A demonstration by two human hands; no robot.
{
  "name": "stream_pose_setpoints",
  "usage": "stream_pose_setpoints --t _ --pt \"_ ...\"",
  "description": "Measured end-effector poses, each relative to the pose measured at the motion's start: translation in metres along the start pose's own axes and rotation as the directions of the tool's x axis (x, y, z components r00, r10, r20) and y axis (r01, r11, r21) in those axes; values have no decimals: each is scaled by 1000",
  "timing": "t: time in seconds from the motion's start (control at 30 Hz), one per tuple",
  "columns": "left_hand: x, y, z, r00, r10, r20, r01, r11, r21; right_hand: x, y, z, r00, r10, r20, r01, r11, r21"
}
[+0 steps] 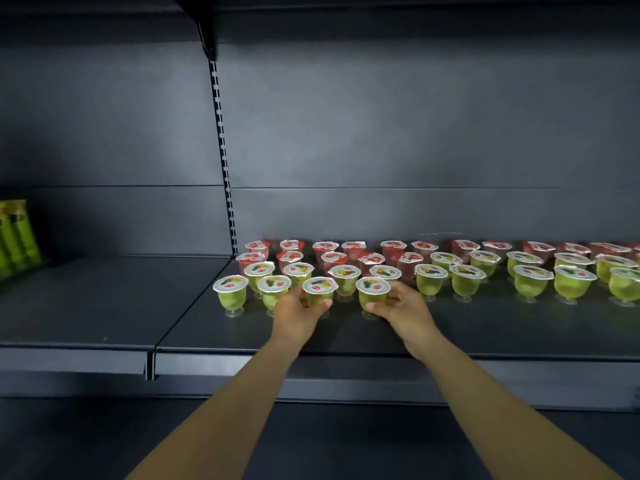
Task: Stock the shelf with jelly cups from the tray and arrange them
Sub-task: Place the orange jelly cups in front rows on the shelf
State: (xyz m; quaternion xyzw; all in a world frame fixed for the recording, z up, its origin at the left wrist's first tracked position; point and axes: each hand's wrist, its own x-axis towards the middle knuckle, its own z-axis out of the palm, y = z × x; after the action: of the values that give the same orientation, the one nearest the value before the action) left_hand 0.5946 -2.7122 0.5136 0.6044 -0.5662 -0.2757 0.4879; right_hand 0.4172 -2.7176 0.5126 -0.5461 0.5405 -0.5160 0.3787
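Rows of jelly cups stand on the dark shelf [346, 337]: red ones [325, 249] at the back, green ones [467, 280] in front. My left hand [298, 315] grips a green cup [319, 291] in the front row. My right hand [403, 311] grips another green cup [373, 292] just to its right. Both cups stand upright at shelf level, near the other green cups. The tray is out of sight.
A slotted upright [225, 168] splits the back panel. The left shelf section [104, 299] holds green packets [17, 233] at the far left edge. A bare strip of shelf runs in front of the cups. An upper shelf bracket [204, 26] hangs overhead.
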Motion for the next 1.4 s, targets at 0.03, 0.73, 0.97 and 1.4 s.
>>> stream_pose_setpoints --t 0.03,0.73,0.97,1.4 --pt "0 0 0 1000 -1 1 1 1000 6 -1 0 0 1000 -1 1 1 1000 -3" --pt "-161 41 -55 823 10 568 -424 676 602 -183 -24 -131 979 -88 184 199 597 -777" --pt "-279 11 -23 694 -154 703 -511 582 632 -318 36 -175 964 196 180 103 352 -931" --pt "-404 -141 112 514 -356 781 -388 715 581 -409 211 -213 874 469 126 -17 288 -957"
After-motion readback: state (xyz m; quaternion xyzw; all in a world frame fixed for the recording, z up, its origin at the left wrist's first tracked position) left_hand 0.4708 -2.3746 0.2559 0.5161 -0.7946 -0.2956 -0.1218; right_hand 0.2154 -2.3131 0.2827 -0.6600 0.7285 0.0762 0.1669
